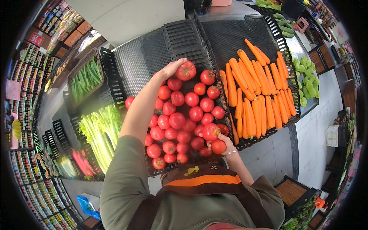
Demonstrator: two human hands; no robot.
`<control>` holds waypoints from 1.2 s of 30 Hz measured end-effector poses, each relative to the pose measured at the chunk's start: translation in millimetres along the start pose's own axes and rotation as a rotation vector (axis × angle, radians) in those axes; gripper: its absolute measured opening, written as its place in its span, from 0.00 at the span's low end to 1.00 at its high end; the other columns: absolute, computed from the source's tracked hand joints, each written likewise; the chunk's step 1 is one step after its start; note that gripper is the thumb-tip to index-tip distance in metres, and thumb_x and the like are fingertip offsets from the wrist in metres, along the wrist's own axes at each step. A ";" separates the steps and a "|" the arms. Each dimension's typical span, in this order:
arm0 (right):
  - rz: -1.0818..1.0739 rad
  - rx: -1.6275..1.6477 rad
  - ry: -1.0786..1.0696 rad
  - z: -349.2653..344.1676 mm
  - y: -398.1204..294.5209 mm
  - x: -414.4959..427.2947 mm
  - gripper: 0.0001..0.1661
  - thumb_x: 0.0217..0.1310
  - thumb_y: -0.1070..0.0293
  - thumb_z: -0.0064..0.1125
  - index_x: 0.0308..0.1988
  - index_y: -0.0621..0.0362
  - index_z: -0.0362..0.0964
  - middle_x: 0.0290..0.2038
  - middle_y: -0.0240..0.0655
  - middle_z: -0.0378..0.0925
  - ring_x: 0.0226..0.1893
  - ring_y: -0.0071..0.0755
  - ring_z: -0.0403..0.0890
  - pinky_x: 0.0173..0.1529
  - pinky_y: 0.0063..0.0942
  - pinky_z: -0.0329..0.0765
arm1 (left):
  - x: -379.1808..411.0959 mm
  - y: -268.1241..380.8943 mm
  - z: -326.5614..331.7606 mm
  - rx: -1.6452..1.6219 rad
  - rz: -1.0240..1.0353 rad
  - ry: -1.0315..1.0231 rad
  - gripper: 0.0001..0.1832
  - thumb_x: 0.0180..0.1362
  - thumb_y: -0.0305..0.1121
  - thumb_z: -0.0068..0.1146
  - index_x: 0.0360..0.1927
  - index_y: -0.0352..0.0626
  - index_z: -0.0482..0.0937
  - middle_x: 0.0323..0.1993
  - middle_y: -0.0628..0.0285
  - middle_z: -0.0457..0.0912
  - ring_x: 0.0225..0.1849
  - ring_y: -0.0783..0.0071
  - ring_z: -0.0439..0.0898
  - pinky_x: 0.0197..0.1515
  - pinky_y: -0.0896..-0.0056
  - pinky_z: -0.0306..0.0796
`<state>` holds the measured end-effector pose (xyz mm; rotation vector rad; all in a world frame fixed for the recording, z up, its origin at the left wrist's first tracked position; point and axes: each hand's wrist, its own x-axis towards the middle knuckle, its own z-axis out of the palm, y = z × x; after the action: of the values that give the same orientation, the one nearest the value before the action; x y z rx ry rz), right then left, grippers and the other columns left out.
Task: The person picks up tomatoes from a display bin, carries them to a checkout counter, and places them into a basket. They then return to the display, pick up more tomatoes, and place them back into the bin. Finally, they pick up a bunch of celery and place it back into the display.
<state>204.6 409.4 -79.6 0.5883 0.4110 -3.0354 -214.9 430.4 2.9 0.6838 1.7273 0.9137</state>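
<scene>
Many red tomatoes (177, 120) lie on a black mesh display between slotted plastic dividers (211, 51). My left hand (172, 69) reaches to the far end of the tomatoes, its fingers curved over a large tomato (186, 70). At the near right corner, my right hand (225, 143) holds a tomato (218, 146), with a bigger tomato (211, 132) resting at its fingertips. Most of the right palm is hidden behind the fruit. A bracelet is on the right wrist.
Carrots (261, 106) fill the section to the right. Celery (100, 129) and a basket of green vegetables (87, 79) stand left. Light green vegetables (307, 77) lie beyond the carrots. Shelves of goods (26, 115) line the far left.
</scene>
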 end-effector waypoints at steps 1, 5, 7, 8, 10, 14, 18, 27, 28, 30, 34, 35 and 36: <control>-0.014 -0.005 -0.007 3.6 -1.8 1.1 0.38 0.60 0.49 0.58 0.60 0.62 0.58 0.52 0.48 0.72 0.35 0.40 0.80 0.38 0.38 0.80 | -2.6 3.4 3.5 0.034 -0.014 0.001 0.45 0.56 0.69 0.42 0.63 0.39 0.69 0.65 0.50 0.67 0.67 0.59 0.63 0.70 0.60 0.51; -0.010 -0.010 -0.043 15.9 -5.7 -0.5 0.40 0.60 0.49 0.58 0.62 0.63 0.57 0.58 0.51 0.68 0.35 0.38 0.80 0.38 0.37 0.80 | 0.2 -1.5 11.0 0.092 -0.032 -0.014 0.48 0.54 0.74 0.41 0.63 0.40 0.69 0.65 0.49 0.66 0.69 0.58 0.61 0.71 0.60 0.49; -0.010 -0.014 -0.054 18.6 -6.3 -1.5 0.40 0.60 0.49 0.58 0.62 0.63 0.56 0.61 0.52 0.65 0.35 0.38 0.80 0.38 0.36 0.80 | 1.9 -4.6 11.9 0.099 -0.024 -0.008 0.49 0.53 0.75 0.40 0.63 0.40 0.69 0.65 0.49 0.66 0.69 0.59 0.61 0.71 0.60 0.49; -0.014 -0.016 -0.057 18.8 -6.5 -2.0 0.41 0.60 0.49 0.58 0.63 0.63 0.55 0.62 0.53 0.64 0.35 0.38 0.80 0.38 0.36 0.80 | 0.3 -2.9 13.7 0.110 -0.020 0.005 0.50 0.53 0.75 0.40 0.63 0.40 0.69 0.65 0.48 0.66 0.69 0.59 0.61 0.71 0.60 0.49; -0.005 0.007 -0.068 17.0 -6.5 -2.3 0.41 0.60 0.50 0.58 0.63 0.63 0.55 0.63 0.53 0.63 0.35 0.38 0.80 0.38 0.36 0.80 | -2.7 -1.1 15.3 0.084 -0.001 0.029 0.50 0.53 0.75 0.39 0.63 0.40 0.69 0.65 0.48 0.66 0.69 0.59 0.61 0.71 0.60 0.49; 0.025 0.046 -0.080 12.5 -5.2 0.3 0.41 0.60 0.51 0.57 0.64 0.62 0.53 0.64 0.53 0.61 0.36 0.38 0.79 0.38 0.37 0.80 | -8.7 -1.0 11.3 -0.080 0.045 0.038 0.49 0.55 0.75 0.38 0.63 0.40 0.70 0.64 0.48 0.67 0.69 0.59 0.61 0.71 0.59 0.48; 0.010 0.050 -0.066 20.5 -5.5 1.6 0.41 0.59 0.51 0.59 0.63 0.62 0.54 0.63 0.55 0.62 0.35 0.41 0.79 0.38 0.39 0.79 | -23.1 9.5 13.0 -0.283 -0.010 0.063 0.44 0.59 0.71 0.35 0.62 0.43 0.70 0.62 0.52 0.70 0.67 0.60 0.63 0.72 0.55 0.45; 0.038 0.025 -0.033 33.1 -5.8 1.7 0.44 0.55 0.50 0.63 0.63 0.62 0.55 0.62 0.56 0.63 0.32 0.44 0.76 0.36 0.42 0.78 | -90.8 14.6 29.6 -1.260 0.167 -0.244 0.36 0.62 0.63 0.41 0.62 0.43 0.65 0.57 0.48 0.71 0.49 0.41 0.77 0.41 0.54 0.83; 0.048 0.031 -0.040 34.3 -4.5 1.9 0.44 0.55 0.50 0.63 0.63 0.61 0.55 0.62 0.56 0.62 0.32 0.43 0.77 0.36 0.41 0.78 | -94.9 8.5 29.7 -1.324 0.175 -0.285 0.36 0.62 0.63 0.41 0.63 0.44 0.63 0.58 0.48 0.70 0.51 0.39 0.76 0.43 0.50 0.82; 0.057 0.041 -0.079 35.5 -2.3 3.1 0.44 0.56 0.51 0.62 0.64 0.61 0.53 0.63 0.55 0.62 0.33 0.42 0.78 0.37 0.41 0.78 | -102.6 -2.2 31.9 -1.303 0.222 -0.254 0.37 0.62 0.63 0.41 0.64 0.44 0.62 0.59 0.47 0.68 0.51 0.38 0.76 0.44 0.50 0.82; 0.084 0.041 -0.146 35.5 4.8 5.7 0.44 0.58 0.52 0.61 0.65 0.60 0.51 0.64 0.55 0.60 0.34 0.40 0.79 0.39 0.38 0.79 | -129.4 -17.5 37.3 -1.321 0.330 -0.221 0.39 0.63 0.64 0.39 0.65 0.43 0.59 0.61 0.47 0.68 0.52 0.37 0.75 0.48 0.54 0.81; 0.096 0.034 -0.149 36.1 6.2 5.7 0.44 0.58 0.52 0.61 0.65 0.60 0.51 0.64 0.55 0.59 0.34 0.39 0.79 0.40 0.38 0.79 | -136.5 -20.2 39.5 -1.330 0.358 -0.209 0.39 0.63 0.64 0.39 0.65 0.42 0.60 0.60 0.48 0.68 0.52 0.38 0.76 0.49 0.55 0.81; 0.108 0.034 -0.145 37.5 7.8 5.5 0.44 0.58 0.52 0.60 0.65 0.60 0.51 0.65 0.54 0.59 0.34 0.39 0.79 0.40 0.38 0.79 | -142.0 -25.2 40.5 -1.339 0.355 -0.194 0.37 0.62 0.60 0.44 0.65 0.43 0.59 0.60 0.48 0.69 0.52 0.40 0.76 0.49 0.55 0.80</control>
<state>186.4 392.3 -50.1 0.3754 0.3128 -2.9617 -131.9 314.0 47.6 0.1268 0.5248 1.8575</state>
